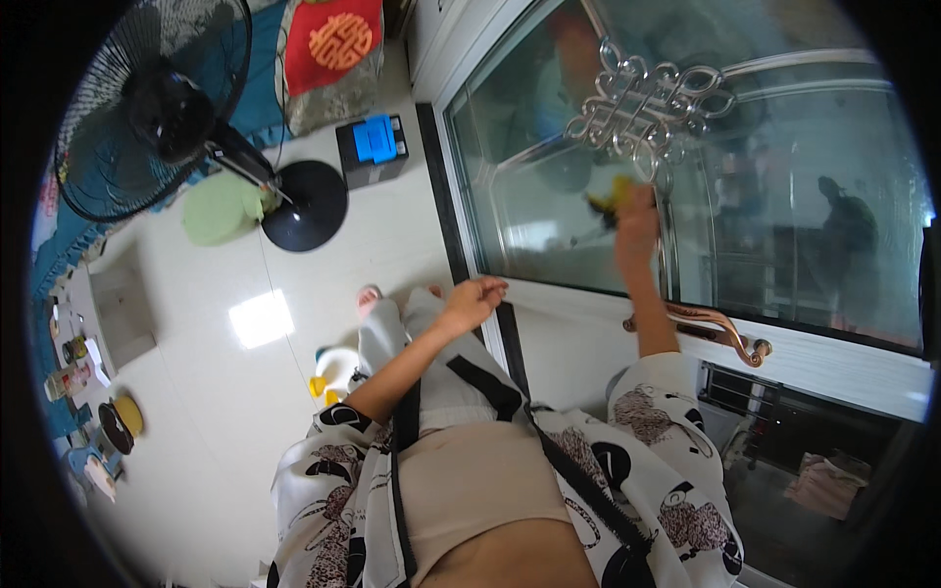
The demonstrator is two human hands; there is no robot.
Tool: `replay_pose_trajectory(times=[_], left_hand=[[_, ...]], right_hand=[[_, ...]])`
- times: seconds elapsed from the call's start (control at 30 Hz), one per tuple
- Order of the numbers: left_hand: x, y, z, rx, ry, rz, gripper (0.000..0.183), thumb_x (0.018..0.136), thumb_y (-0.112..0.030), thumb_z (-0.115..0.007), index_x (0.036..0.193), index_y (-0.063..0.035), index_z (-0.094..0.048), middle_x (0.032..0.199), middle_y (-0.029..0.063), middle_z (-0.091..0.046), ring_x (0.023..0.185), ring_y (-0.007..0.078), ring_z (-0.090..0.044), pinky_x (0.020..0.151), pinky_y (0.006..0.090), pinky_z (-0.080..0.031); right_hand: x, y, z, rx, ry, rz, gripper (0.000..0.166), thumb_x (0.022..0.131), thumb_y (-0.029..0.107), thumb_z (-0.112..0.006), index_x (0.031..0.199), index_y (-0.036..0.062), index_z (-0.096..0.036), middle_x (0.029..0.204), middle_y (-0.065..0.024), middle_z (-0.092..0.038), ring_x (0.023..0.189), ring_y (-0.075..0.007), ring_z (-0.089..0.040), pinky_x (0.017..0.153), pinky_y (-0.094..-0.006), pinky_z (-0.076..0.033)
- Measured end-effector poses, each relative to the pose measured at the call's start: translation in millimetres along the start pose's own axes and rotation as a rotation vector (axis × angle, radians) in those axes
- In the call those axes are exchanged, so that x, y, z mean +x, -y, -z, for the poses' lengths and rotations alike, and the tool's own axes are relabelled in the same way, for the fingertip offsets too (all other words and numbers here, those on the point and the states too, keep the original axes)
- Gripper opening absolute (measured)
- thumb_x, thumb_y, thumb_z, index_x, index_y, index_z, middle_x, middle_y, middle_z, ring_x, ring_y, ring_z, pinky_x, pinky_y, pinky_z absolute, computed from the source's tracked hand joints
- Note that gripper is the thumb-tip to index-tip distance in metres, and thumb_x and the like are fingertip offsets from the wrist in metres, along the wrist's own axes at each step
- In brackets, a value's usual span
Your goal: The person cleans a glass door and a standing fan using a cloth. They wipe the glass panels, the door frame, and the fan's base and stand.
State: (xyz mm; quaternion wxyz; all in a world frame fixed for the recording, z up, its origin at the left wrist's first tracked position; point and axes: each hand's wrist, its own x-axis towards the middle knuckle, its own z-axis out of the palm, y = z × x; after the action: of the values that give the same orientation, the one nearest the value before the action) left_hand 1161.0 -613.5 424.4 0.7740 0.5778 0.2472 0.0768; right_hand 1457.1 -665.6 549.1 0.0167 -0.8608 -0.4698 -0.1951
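Note:
My right hand is raised at the glass pane of a white-framed door. It grips a small yellow-and-black tool, too blurred to name exactly. Just beyond the tool, a looped metal knot ornament decorates the glass. My left hand hangs beside the door's edge with loosely bent fingers, and nothing shows in it. Below my right forearm, a copper-coloured lever handle is mounted on the white door frame.
A black standing fan occupies the left, beside a green stool and a dark box with a blue top. A white-and-yellow object lies near my legs. Bottles stand farther left. Dark floor trim runs along the doorway.

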Motion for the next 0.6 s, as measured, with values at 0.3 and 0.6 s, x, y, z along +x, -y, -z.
replay_pose_trajectory(times=[0.3, 0.6], left_hand=[[-9.9, -6.5, 16.5, -0.005, -0.015, -0.027, 0.026, 0.092, -0.013, -0.049, 0.110, 0.0033, -0.059, 0.096, 0.0076, -0.065, 0.089, 0.0138, -0.060, 0.082, 0.0258, -0.047], [10.3, 16.1, 51.4, -0.070, -0.060, 0.073, 0.025, 0.092, -0.011, -0.050, 0.110, 0.0041, -0.059, 0.099, 0.0089, -0.063, 0.089, 0.0147, -0.059, 0.079, 0.0256, -0.048]], right_hand=[[3.8, 10.1, -14.7, -0.071, -0.069, -0.004, 0.049, 0.087, 0.006, -0.048, 0.135, 0.0054, -0.037, 0.142, -0.0217, -0.031, 0.116, -0.0428, -0.043, 0.098, -0.0437, -0.037], [96.0, 20.4, -37.9, -0.282, -0.051, 0.211, 0.048, 0.084, 0.007, -0.049, 0.133, 0.0079, -0.044, 0.147, -0.0145, -0.026, 0.129, -0.0393, -0.031, 0.100, -0.0445, -0.034]])
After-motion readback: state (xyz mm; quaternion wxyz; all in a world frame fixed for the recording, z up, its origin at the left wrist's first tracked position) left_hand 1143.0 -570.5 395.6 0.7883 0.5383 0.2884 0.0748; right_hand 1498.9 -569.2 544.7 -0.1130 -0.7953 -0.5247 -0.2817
